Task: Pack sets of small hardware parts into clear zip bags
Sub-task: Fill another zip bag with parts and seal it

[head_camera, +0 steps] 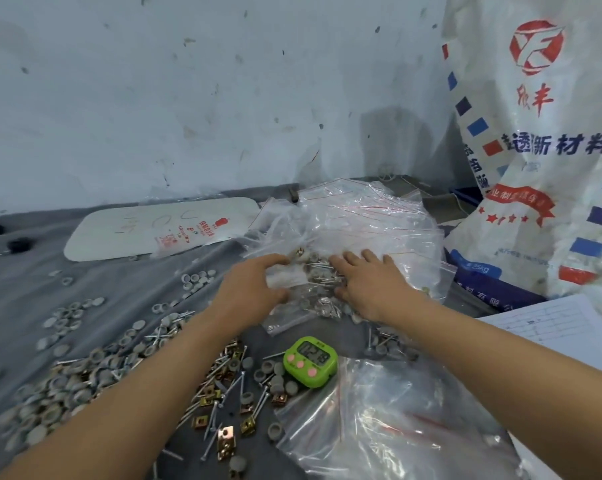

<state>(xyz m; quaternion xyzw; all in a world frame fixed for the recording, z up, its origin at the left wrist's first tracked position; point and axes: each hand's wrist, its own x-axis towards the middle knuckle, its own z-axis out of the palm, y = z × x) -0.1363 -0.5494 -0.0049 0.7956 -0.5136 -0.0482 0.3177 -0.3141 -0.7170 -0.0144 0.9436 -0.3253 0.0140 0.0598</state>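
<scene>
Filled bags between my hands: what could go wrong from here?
1. The filled bags touch the heap of clear bags; they could slide in and get lost.
2. Screws show inside them; pressure from the left hand or right hand might pierce the plastic.
3. Nearer the camera lie loose screws and clips; a returning arm could scatter them.

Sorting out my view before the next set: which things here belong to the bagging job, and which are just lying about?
Job: filled zip bag between left hand and right hand; pile of zip bags; loose caps, screws, brass clips.
Lying about: green timer; white printed sack; white card; paper sheet.
</scene>
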